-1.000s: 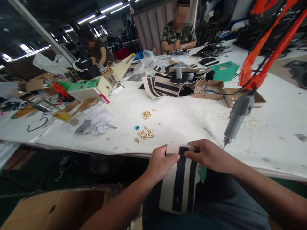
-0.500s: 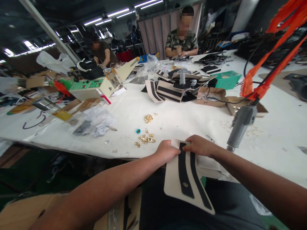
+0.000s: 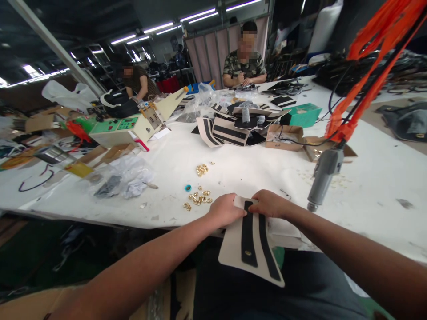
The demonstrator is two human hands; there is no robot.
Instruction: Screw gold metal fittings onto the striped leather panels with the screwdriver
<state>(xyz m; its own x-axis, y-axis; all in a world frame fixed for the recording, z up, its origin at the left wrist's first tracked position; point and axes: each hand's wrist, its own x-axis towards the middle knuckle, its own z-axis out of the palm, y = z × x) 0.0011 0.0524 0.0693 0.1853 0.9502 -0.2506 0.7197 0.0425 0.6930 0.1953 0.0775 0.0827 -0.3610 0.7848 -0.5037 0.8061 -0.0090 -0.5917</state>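
Note:
A beige panel with two black strips [image 3: 230,249] hangs over the table's front edge toward my lap. My left hand [image 3: 227,210] grips its upper left side, the thumb pressing on a black strip. Close beside it, my right hand [image 3: 269,204] pinches the upper right part of the same panel, thumb on that strip too. A small gold ring [image 3: 247,253] is set near the strip's lower end. Gold metal fittings [image 3: 202,199] lie loose on the table left of my hands, with another heap of gold fittings [image 3: 202,170] behind them and a small blue cap [image 3: 188,188].
A grey electric screwdriver [image 3: 322,175] hangs at right from an orange-wrapped cord [image 3: 353,106]. Stacked striped panels [image 3: 230,131], cardboard boxes [image 3: 283,138] and a green box [image 3: 304,115] stand farther back. Plastic bags [image 3: 133,175] and a machine [image 3: 123,129] are left. Two people work beyond.
The view has shifted, so the table items appear a little farther left. Both hands still hold the panel, whose lower end has risen slightly. The hanging screwdriver also appears farther left.

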